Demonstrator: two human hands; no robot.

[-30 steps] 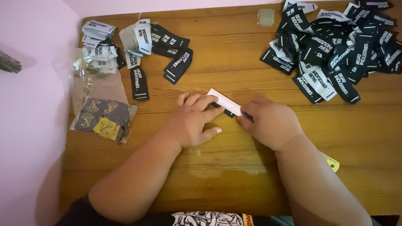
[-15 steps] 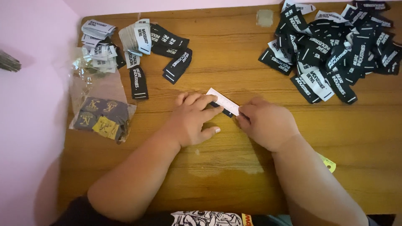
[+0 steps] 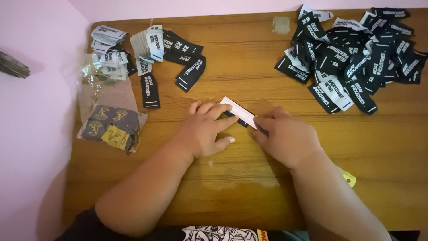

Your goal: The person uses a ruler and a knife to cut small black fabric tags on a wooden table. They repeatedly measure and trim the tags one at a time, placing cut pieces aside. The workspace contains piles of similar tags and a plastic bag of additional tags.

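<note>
Hands at the centre of a wooden table [image 3: 249, 67], both pressing on a single woven label [image 3: 239, 113] that is lying white side up with a black edge showing beneath it. The left hand [image 3: 206, 129] is resting palm down with its fingers extended flat across the label's 9 o'clock end, pinning it to the wood rather than closing around it. The right hand [image 3: 287, 139] is curling its fingers loosely over the 3 o'clock end, with the fingertips pinching the strip where it is disappearing under the hand. Compared with the view a second ago, both hands are sitting in nearly the same place and the label is lying at the same slant, so the fold or crease under the fingers is being held rather than advanced; only a slight shift of the whole view is appearing. At 1 o'clock from the hands, well apart, a loose heap of black labels [image 3: 352, 53] is spreading toward the table's far right corner. At 11 o'clock, smaller stacked bundles [image 3: 151, 49] are lying in a row. At 9 o'clock, a clear plastic bag [image 3: 109, 120] is holding dark and yellow patches. At 4 o'clock, near the right forearm, a small yellow tag [image 3: 349, 178] is peeking out
</note>
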